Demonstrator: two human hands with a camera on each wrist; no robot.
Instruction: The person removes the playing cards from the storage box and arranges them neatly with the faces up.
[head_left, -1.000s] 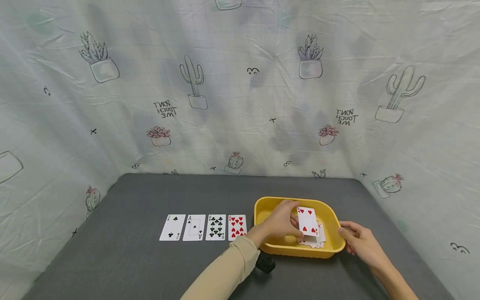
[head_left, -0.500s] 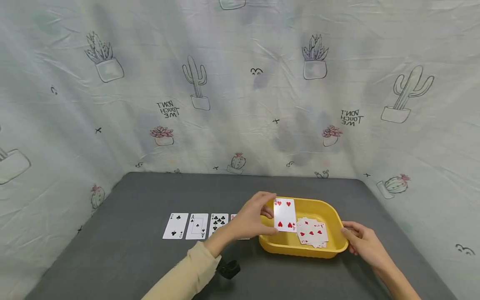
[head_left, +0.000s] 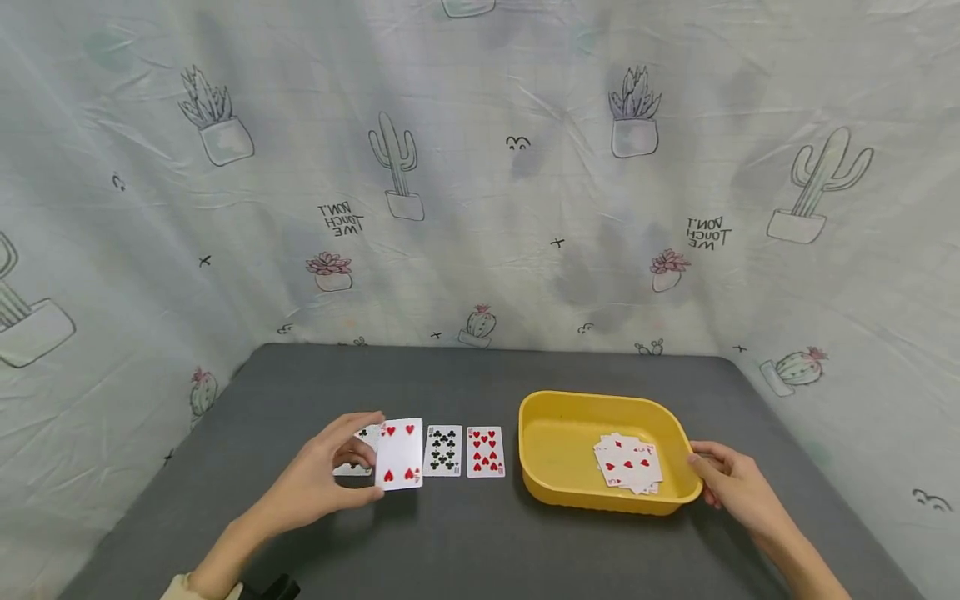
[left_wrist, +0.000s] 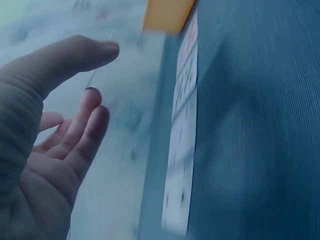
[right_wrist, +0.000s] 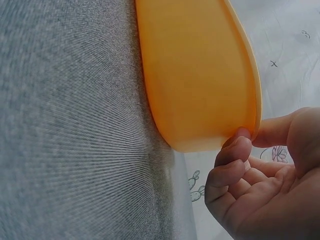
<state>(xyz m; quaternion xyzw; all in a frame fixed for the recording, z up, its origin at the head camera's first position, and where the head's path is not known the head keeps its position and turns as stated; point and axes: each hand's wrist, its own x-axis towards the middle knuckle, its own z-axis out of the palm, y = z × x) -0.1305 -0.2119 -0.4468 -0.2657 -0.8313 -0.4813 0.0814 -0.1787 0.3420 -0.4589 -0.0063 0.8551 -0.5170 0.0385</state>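
Left hand [head_left: 322,479] pinched a white playing card with four red hearts [head_left: 399,454] between thumb and fingers, face up toward the head camera, long axis running near-far, top edge pointing at the back wall. Card sat over the left end of a row of face-up cards on the dark grey fabric tabletop [head_left: 465,542], covering part of a clubs card [head_left: 360,450] there; whether it touched the table I couldn't tell. Just right of it lay a black clubs card [head_left: 442,451] and a red nine of hearts [head_left: 485,452], both long axis near-far too. Right hand [head_left: 731,487] gripped the near-right rim of a yellow plastic tray [head_left: 558,442], fingers curled on the edge, confirmed in the right wrist view [right_wrist: 245,170]. Loose fanned stack of red-suit cards [head_left: 628,463] lay inside the tray. Backdrop: wrinkled pale cloth printed with cacti and potted plants [head_left: 480,167], wrapping three sides of the table.
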